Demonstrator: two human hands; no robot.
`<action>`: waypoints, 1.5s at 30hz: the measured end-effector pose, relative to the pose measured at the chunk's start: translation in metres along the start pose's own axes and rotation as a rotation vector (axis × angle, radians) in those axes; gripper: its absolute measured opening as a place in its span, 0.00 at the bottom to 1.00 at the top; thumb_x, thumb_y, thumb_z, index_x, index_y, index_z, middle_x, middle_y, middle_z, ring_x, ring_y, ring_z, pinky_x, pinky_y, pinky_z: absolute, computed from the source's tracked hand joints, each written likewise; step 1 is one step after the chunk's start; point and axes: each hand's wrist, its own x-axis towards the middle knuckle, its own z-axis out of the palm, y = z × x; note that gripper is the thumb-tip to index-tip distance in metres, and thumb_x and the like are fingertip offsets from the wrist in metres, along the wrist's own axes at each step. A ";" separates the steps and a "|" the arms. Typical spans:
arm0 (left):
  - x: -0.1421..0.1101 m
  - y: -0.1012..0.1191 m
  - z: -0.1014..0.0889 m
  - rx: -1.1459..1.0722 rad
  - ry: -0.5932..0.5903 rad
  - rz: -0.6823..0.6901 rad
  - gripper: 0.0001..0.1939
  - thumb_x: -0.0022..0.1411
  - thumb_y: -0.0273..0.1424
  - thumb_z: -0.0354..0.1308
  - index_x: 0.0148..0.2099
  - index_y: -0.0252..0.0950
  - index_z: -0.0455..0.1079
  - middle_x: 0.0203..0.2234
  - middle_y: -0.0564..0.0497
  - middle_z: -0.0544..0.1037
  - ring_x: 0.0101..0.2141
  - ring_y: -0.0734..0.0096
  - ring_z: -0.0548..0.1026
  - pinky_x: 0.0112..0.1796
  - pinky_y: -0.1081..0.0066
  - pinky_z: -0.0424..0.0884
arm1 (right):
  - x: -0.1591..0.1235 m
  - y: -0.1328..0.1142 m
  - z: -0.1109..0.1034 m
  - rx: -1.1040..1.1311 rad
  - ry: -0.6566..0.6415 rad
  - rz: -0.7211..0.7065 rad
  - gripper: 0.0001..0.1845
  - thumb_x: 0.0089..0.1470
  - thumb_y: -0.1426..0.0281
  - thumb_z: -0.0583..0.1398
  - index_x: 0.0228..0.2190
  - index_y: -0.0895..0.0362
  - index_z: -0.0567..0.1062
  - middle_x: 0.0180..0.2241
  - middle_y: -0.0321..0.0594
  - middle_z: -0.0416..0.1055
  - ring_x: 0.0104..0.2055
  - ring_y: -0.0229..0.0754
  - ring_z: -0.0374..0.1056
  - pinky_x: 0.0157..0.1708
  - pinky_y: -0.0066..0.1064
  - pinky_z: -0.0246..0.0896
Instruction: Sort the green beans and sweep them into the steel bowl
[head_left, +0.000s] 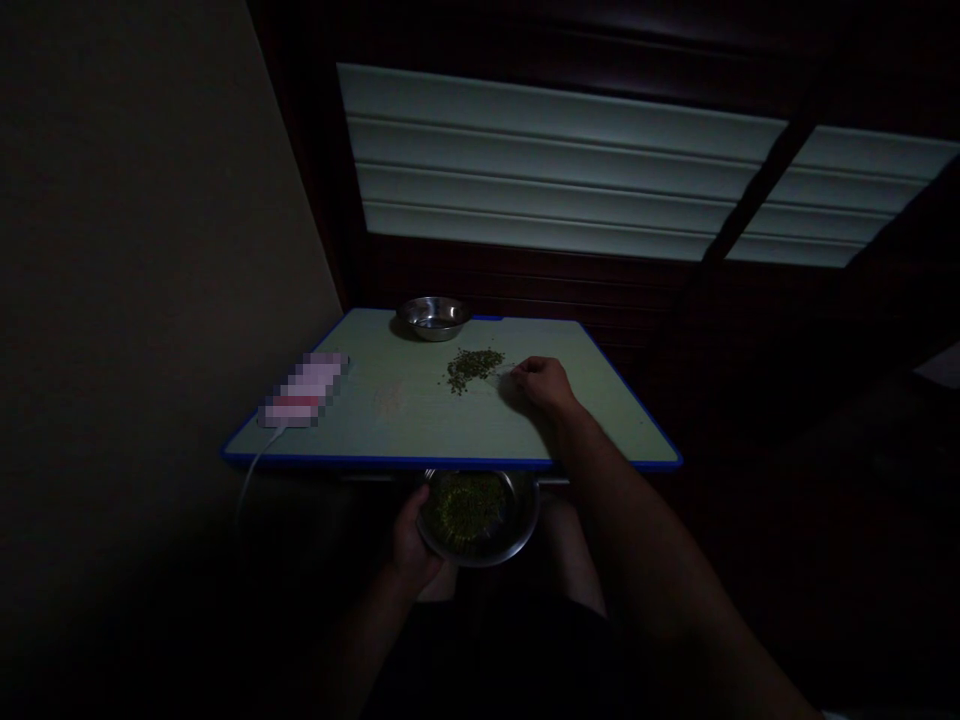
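My left hand (414,540) is closed on the rim of a metal bowl (525,535), held just below the table's front edge. Small green grains that look like mung beans (469,505) lie inside it. On the tabletop is a loose pile of similar greenish grains (472,367). Right beside the pile, my right hand (544,382) is closed in a pinch on a thin, clear piece (502,374), whose kind is too dim to make out. Its tip reaches the pile's right side.
A second metal bowl (433,318) stands at the back of the pale, blue-edged table (390,430). To the left lies a blurred-out phone (306,388) with a white cable (251,465). Walls close in at left and behind; the room is dark.
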 end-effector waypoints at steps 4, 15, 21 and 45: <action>0.000 0.000 0.000 0.009 -0.025 -0.010 0.11 0.57 0.31 0.54 0.36 0.32 0.77 0.30 0.44 0.83 0.39 0.56 0.80 0.48 0.55 0.71 | 0.000 -0.001 0.001 -0.081 -0.032 -0.042 0.10 0.43 0.67 0.59 0.27 0.60 0.77 0.26 0.39 0.73 0.27 0.36 0.65 0.28 0.26 0.57; 0.003 -0.001 -0.003 -0.002 -0.036 -0.001 0.11 0.57 0.31 0.55 0.36 0.33 0.77 0.30 0.45 0.83 0.39 0.55 0.80 0.48 0.55 0.71 | 0.000 -0.015 0.000 -0.175 -0.143 -0.081 0.10 0.47 0.68 0.61 0.29 0.61 0.79 0.26 0.40 0.75 0.26 0.35 0.66 0.29 0.26 0.58; 0.003 -0.001 -0.004 -0.014 -0.039 -0.010 0.10 0.57 0.31 0.55 0.36 0.33 0.77 0.30 0.45 0.83 0.40 0.54 0.79 0.49 0.55 0.70 | -0.001 -0.017 0.006 -0.156 -0.226 -0.106 0.08 0.45 0.69 0.62 0.28 0.62 0.78 0.24 0.38 0.73 0.26 0.34 0.64 0.26 0.24 0.56; 0.001 -0.002 -0.002 -0.054 -0.043 -0.019 0.10 0.57 0.30 0.55 0.36 0.32 0.77 0.28 0.46 0.83 0.37 0.56 0.80 0.48 0.56 0.71 | -0.031 -0.052 0.013 -0.441 -0.363 -0.004 0.10 0.42 0.66 0.63 0.21 0.62 0.76 0.17 0.42 0.70 0.21 0.37 0.64 0.23 0.27 0.54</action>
